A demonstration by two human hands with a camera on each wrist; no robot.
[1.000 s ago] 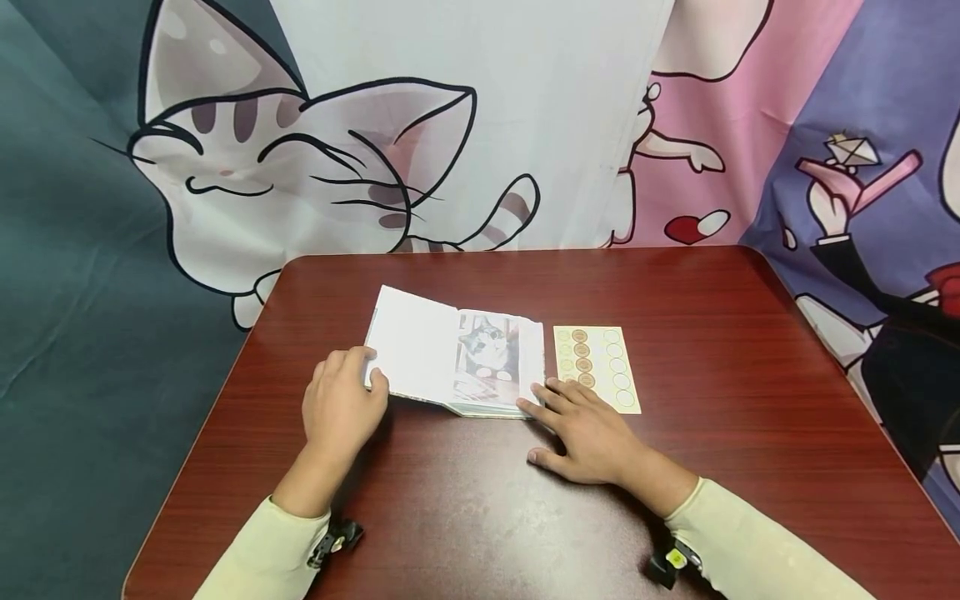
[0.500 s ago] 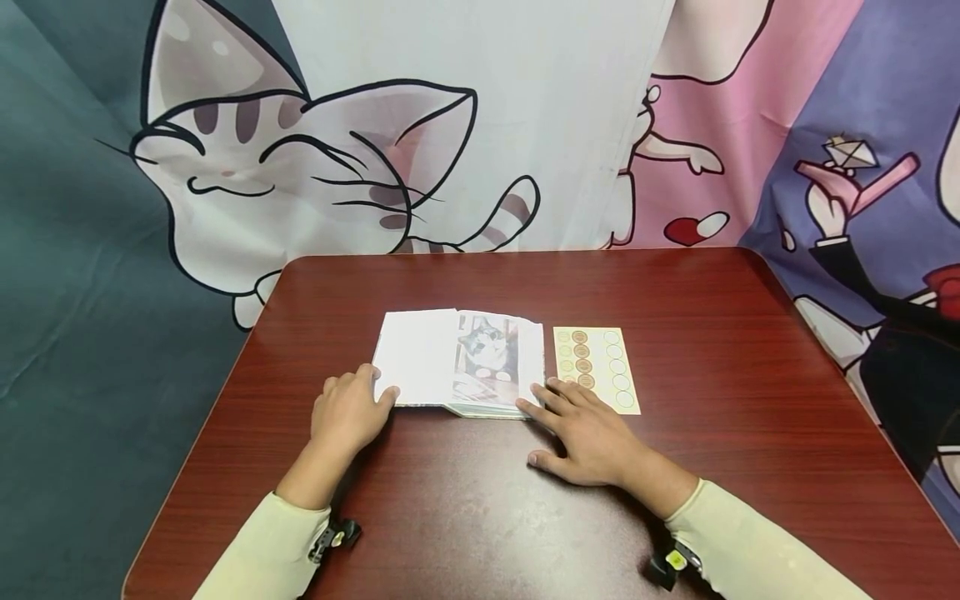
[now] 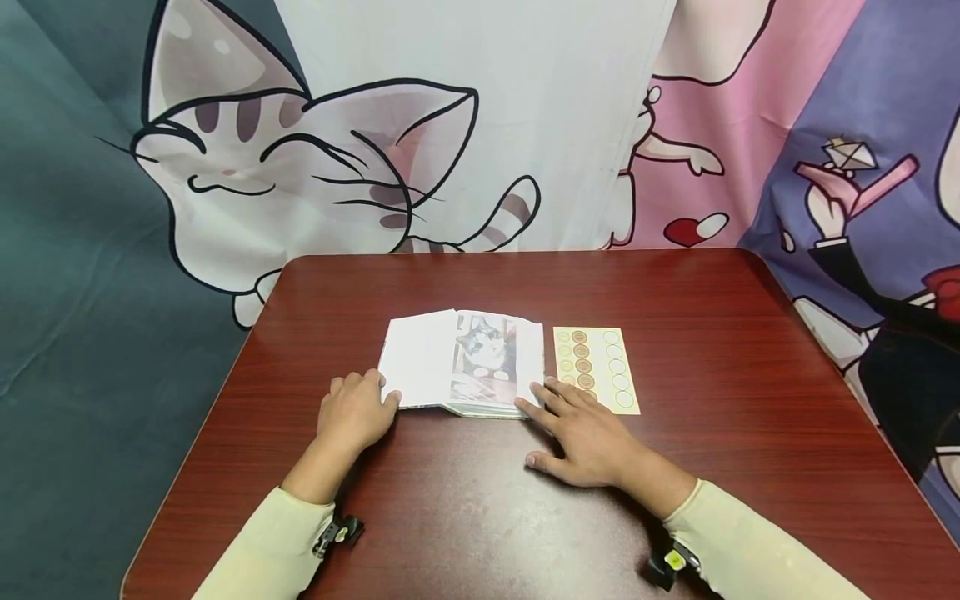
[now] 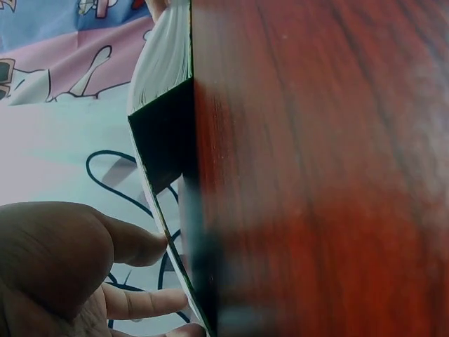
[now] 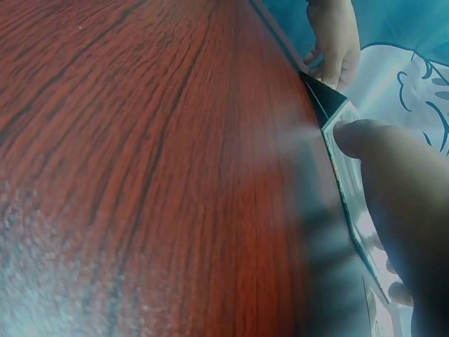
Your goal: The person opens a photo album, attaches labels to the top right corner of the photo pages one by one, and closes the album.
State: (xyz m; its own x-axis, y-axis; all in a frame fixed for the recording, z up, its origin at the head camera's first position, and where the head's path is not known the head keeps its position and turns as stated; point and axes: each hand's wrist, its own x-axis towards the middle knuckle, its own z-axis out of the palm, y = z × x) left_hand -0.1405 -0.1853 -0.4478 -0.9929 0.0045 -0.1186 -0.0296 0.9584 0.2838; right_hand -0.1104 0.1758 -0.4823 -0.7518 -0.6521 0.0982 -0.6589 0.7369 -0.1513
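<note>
An open photo album (image 3: 420,358) lies across the table, white inside its left cover, with a cat photo (image 3: 484,357) on the right page. My left hand (image 3: 356,417) touches the left cover at its lower corner. In the left wrist view its thumb (image 4: 140,244) and fingertips rest on the upper side of the cover, which slants down from the thick block of pages (image 4: 165,63). My right hand (image 3: 588,437) lies spread, fingertips at the lower right corner of the album. It partly covers a yellow sheet of round stickers (image 3: 600,358).
The reddish-brown wood-grain table (image 3: 480,517) reaches back to a cartoon-printed cloth backdrop (image 3: 570,125). A small dark camera is strapped to each wrist, by the pale sleeves (image 3: 270,542).
The album's left cover has come down from a raised tilt to lie lower, my left hand moving slightly right and nearer with it. My right hand has stayed almost still.
</note>
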